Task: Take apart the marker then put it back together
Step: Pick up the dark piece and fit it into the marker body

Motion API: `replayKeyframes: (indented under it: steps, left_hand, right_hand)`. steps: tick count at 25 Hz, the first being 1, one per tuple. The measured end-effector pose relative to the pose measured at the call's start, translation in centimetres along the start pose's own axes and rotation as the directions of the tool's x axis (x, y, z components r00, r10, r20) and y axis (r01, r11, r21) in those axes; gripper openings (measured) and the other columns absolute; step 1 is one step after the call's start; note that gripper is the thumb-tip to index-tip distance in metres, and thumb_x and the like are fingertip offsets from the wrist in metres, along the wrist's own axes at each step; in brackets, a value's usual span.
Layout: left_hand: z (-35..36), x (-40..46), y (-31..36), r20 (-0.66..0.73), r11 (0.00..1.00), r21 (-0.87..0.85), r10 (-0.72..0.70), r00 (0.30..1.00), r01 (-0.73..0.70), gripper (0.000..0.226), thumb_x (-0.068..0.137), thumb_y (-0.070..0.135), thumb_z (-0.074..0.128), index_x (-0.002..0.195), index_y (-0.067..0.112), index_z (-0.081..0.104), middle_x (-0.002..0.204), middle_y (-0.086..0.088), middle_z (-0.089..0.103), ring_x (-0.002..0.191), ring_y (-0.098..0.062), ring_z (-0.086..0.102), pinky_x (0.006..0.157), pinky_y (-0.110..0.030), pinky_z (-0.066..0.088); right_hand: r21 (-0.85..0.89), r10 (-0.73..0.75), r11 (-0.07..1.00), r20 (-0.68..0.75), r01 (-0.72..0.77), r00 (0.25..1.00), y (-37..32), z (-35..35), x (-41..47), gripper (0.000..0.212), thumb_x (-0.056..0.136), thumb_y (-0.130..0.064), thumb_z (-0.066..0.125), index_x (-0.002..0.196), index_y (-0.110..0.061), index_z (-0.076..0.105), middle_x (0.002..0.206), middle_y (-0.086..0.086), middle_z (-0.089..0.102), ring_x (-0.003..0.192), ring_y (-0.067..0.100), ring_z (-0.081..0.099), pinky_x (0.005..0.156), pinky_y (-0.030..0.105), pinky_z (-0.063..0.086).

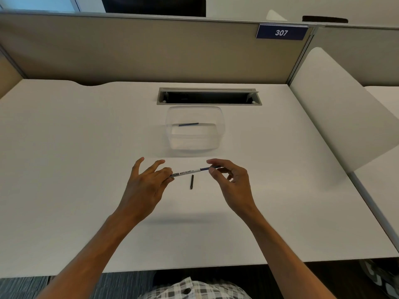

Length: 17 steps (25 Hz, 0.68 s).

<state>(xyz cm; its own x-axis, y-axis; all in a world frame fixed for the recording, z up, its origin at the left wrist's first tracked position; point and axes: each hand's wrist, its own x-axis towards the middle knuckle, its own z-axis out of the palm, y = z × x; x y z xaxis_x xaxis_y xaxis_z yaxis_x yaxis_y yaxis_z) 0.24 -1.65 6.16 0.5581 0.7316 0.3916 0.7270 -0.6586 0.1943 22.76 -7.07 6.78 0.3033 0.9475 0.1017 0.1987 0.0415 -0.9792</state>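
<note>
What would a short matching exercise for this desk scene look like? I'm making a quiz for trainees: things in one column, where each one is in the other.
Things:
1. marker body
2. small black part
3. thin blue stick
4. sign 307

Places:
A. inside the clear container
B. on the partition
C. held between the left hand and the right hand
D. lying on the desk below the marker

Pairs: 1-C, 2-D, 3-A, 4-B
</note>
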Motion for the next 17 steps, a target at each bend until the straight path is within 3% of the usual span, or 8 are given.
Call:
replayKeyframes:
  steps: [2, 4, 9, 14, 17]
  left_hand:
    - [0.0, -0.1, -0.2, -0.001, 1.0, -0.006, -0.003, 1.0, 0.003, 0.041, 0.096, 0.034, 0.033, 0.1, 0.01, 0.066, 0.1, -0.001, 0.074, 0.118, -0.023, 0.059, 0.107, -0.056, 0.031]
    - [0.1, -0.2, -0.3, 0.007, 1.0, -0.014, -0.012, 1.0, 0.012, 0.041, 0.096, 0.035, 0.033, 0.099, 0.011, 0.065, 0.099, 0.001, 0.073, 0.118, -0.021, 0.059, 0.108, -0.054, 0.029]
    - [0.6, -0.2, -0.5, 0.023, 0.999, -0.032, -0.038, 0.999, 0.039, 0.037, 0.096, 0.034, 0.035, 0.098, 0.013, 0.065, 0.096, 0.003, 0.073, 0.119, -0.018, 0.058, 0.11, -0.052, 0.027]
    - [1.0, 0.3, -0.9, 0.035, 0.999, -0.017, -0.047, 0.998, 0.048, 0.026, 0.096, 0.03, 0.045, 0.097, 0.014, 0.065, 0.095, 0.003, 0.073, 0.118, -0.02, 0.059, 0.11, -0.055, 0.025]
    - [1.3, 0.5, -1.4, 0.056, 0.996, -0.039, -0.076, 0.996, 0.078, 0.025, 0.095, 0.029, 0.045, 0.098, 0.014, 0.066, 0.098, 0.002, 0.073, 0.118, -0.021, 0.059, 0.111, -0.057, 0.022]
  right_hand:
    - [0.083, 0.057, 0.995, -0.013, -0.056, 0.998, 0.0, 0.1, 0.1, 0.017, 0.092, -0.007, 0.065, 0.099, -0.019, 0.075, 0.09, -0.002, 0.073, 0.084, 0.013, 0.066, 0.072, 0.044, 0.049]
    - [0.133, 0.07, 0.989, -0.039, -0.064, 0.997, 0.0, 0.3, 0.1, 0.014, 0.091, -0.007, 0.067, 0.098, -0.018, 0.074, 0.089, 0.001, 0.075, 0.09, 0.021, 0.07, 0.082, 0.051, 0.052]
    - [0.164, 0.121, 0.981, -0.121, -0.101, 0.985, 0.3, 1.2, 0.4, 0.014, 0.083, -0.017, 0.079, 0.088, -0.023, 0.068, 0.082, -0.003, 0.079, 0.083, 0.018, 0.073, 0.068, 0.036, 0.043]
    - [0.155, 0.103, 0.985, -0.144, -0.08, 0.984, 0.7, 2.5, 0.5, 0.008, 0.083, -0.019, 0.079, 0.084, -0.027, 0.076, 0.084, -0.011, 0.078, 0.084, 0.005, 0.071, 0.076, 0.033, 0.048]
    - [0.127, 0.124, 0.986, -0.13, -0.108, 0.984, 0.9, 3.0, 0.6, 0.007, 0.087, -0.024, 0.074, 0.088, -0.029, 0.08, 0.094, -0.015, 0.077, 0.094, 0.002, 0.068, 0.077, 0.028, 0.044]
